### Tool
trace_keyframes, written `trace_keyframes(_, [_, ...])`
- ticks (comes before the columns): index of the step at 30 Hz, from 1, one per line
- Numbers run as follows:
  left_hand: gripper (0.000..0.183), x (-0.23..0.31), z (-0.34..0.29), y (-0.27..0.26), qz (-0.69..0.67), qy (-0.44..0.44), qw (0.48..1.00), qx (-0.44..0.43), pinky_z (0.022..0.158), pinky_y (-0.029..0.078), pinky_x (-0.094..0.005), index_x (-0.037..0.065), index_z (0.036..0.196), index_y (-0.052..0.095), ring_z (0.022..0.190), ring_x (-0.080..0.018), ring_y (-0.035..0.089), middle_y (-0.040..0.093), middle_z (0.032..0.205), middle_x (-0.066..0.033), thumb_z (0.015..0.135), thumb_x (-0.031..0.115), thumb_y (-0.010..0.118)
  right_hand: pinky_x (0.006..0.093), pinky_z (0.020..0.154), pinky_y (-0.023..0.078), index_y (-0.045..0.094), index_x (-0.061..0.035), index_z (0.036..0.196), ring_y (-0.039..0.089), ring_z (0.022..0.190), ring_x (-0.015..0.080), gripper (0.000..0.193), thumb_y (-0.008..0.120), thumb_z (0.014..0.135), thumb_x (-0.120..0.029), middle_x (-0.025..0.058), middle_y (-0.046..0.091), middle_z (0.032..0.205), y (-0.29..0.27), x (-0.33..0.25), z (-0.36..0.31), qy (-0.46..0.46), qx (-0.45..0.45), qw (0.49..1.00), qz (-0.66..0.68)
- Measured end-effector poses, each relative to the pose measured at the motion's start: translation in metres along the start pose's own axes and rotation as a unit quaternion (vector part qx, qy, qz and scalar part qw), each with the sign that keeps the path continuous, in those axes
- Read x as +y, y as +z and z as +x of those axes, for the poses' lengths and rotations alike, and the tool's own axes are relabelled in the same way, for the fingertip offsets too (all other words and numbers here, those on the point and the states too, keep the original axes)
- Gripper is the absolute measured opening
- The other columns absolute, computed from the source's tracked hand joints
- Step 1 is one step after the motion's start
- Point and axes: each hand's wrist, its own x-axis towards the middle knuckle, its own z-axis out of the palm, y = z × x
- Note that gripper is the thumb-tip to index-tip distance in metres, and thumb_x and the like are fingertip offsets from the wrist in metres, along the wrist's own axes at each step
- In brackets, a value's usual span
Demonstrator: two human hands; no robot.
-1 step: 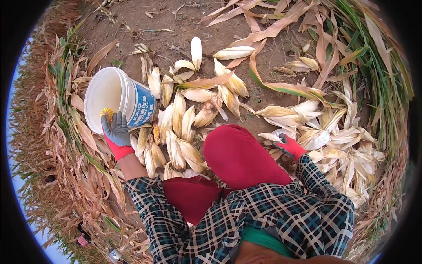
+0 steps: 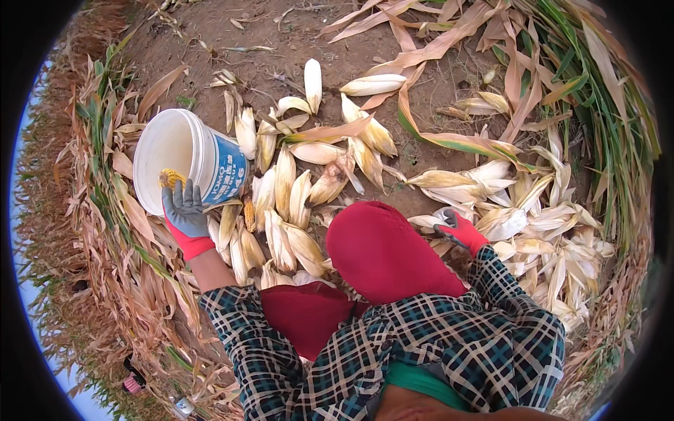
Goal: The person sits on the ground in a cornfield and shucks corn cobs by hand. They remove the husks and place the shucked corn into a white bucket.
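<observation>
My left hand (image 2: 186,217), in a red and grey glove, is at the mouth of a white bucket (image 2: 145,133) with a blue label. Its fingers are stretched out and apart. A yellow corn cob (image 2: 170,177) sits just past the fingertips, partly covered by them; any contact is unclear. My right hand (image 2: 460,231), gloved alike, is low beside my red-clad knee, its fingers curled on a pale corn husk (image 2: 427,222). Ears of corn in their husks (image 2: 284,182) lie between the bucket and my knees. Another bare cob (image 2: 249,214) lies among them.
Loose husks (image 2: 554,245) are heaped to the right of my right hand. Dry and green corn stalks (image 2: 611,91) curve along the right side, and more dry leaves (image 2: 133,231) lie at the left. Brown soil (image 2: 281,42) spreads ahead.
The corn cob at the bucket's mouth has tilted, showing more of its side above my left fingertips. The bucket has shifted very slightly. My right fingers have moved a little.
</observation>
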Motion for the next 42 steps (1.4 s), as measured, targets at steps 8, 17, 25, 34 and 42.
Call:
trace_keyframes(8, [0.052,0.002,-0.097,0.055,0.043,-0.045,0.963,-0.261,0.085,0.05,-0.0318,-0.002,0.136,0.041,0.095,-0.0212,0.062,0.06,0.116,-0.0145,0.099,0.033,0.044,0.0359,0.094,0.045,0.038,-0.0017,0.139,0.057,0.113,0.0245,0.078,0.07,0.08,-0.042,0.0149,0.056,0.128,0.01,-0.136,0.187,-0.276,0.235,0.921,-0.143])
trace_keyframes(17, [0.055,0.002,-0.126,0.035,0.316,-0.047,0.937,-0.141,0.081,0.048,-0.0306,-0.003,0.132,0.045,0.085,-0.0176,0.059,0.061,0.105,-0.012,0.095,0.036,0.053,0.0565,0.101,0.03,0.038,-0.0121,0.139,0.039,0.13,0.0303,0.079,0.073,0.071,-0.032,0.0125,0.043,0.14,0.015,-0.272,0.357,-0.297,0.346,0.712,-0.534])
trace_keyframes(25, [0.051,0.001,-0.126,0.034,0.349,-0.069,0.928,-0.109,0.086,0.046,-0.0309,-0.007,0.134,0.042,0.089,-0.0185,0.059,0.059,0.106,-0.0125,0.094,0.023,0.051,0.0487,0.091,0.037,0.052,-0.0148,0.124,0.056,0.104,0.0271,0.065,0.074,0.065,-0.03,0.0068,0.06,0.103,0.001,-0.267,0.42,-0.176,0.339,0.686,-0.619])
trace_keyframes(34, [0.047,0.015,-0.147,0.052,0.31,-0.074,0.938,-0.137,0.088,0.048,-0.0316,-0.006,0.134,0.043,0.096,-0.0192,0.061,0.06,0.111,-0.015,0.089,0.004,0.051,0.0461,0.101,0.038,0.055,-0.0055,0.123,0.057,0.112,0.0301,0.083,0.076,0.061,-0.056,0.0161,0.062,0.115,-0.031,-0.26,0.291,-0.247,0.316,0.856,-0.328])
trace_keyframes(42, [0.08,-0.026,-0.154,0.08,0.389,0.031,0.873,-0.293,0.098,0.042,-0.034,0.001,0.141,0.038,0.113,-0.0204,0.055,0.057,0.122,-0.0138,0.075,0.017,0.08,0.0303,0.089,0.047,0.054,0.001,0.122,0.06,0.099,0.0153,0.055,0.076,0.079,-0.023,0.007,0.063,0.112,0.077,-0.336,0.079,-0.401,-0.123,0.896,0.144])
